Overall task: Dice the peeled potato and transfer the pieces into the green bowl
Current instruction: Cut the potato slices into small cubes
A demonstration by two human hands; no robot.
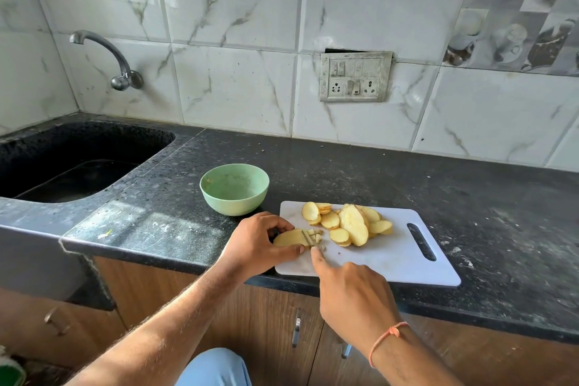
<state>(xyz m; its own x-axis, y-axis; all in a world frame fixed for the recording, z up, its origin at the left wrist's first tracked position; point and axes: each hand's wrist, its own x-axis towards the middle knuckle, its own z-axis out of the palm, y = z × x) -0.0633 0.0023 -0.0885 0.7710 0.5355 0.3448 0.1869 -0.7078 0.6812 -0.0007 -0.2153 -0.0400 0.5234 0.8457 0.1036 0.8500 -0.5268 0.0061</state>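
A white cutting board (pixel 391 254) lies at the counter's front edge. On its left end my left hand (pixel 257 244) pinches a potato slice (pixel 289 238) flat against the board. My right hand (pixel 354 291) grips a knife (pixel 308 238), index finger along its back, and the blade sits in that slice. Small cut pieces (pixel 315 233) lie just right of the blade. A pile of potato slices (pixel 351 222) fills the board's far middle. The green bowl (pixel 235 189) stands on the counter behind and left of the board, with only a few scraps visible inside.
A black sink (pixel 72 160) is sunk into the dark stone counter (pixel 438 185) at far left, a tap (pixel 116 63) on the wall above it. A switch and socket panel (pixel 355 77) is on the tiled wall. Cabinet doors with handles (pixel 296 327) lie below the counter edge.
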